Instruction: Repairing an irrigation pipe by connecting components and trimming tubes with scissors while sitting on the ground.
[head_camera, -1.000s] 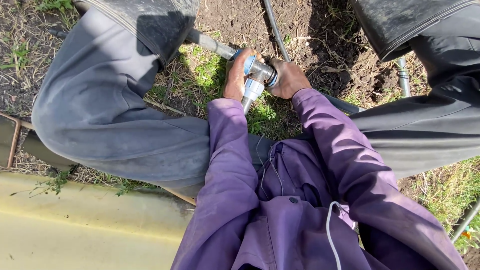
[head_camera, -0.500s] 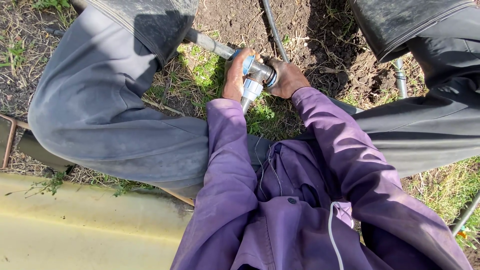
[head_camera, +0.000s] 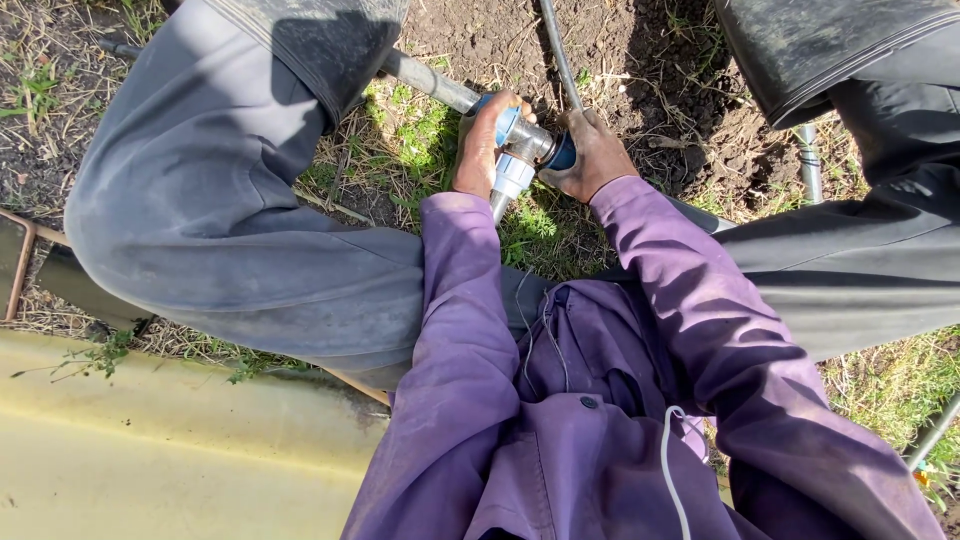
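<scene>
Clasping the blue-and-grey pipe fitting (head_camera: 520, 150) from both sides: left hand (head_camera: 480, 145) on its left collar, right hand (head_camera: 592, 152) on its right. Same clasp as a second ago, low over far grass (head_camera: 420, 130), between the knees; no visible turn.

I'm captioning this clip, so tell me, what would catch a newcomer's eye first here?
First, the blue and grey pipe fitting at top centre, gripped by the left hand and the right hand over grass and bare soil. Then the purple sleeves reaching down between grey-trousered knees, with a pale yellow surface at lower left.
</scene>
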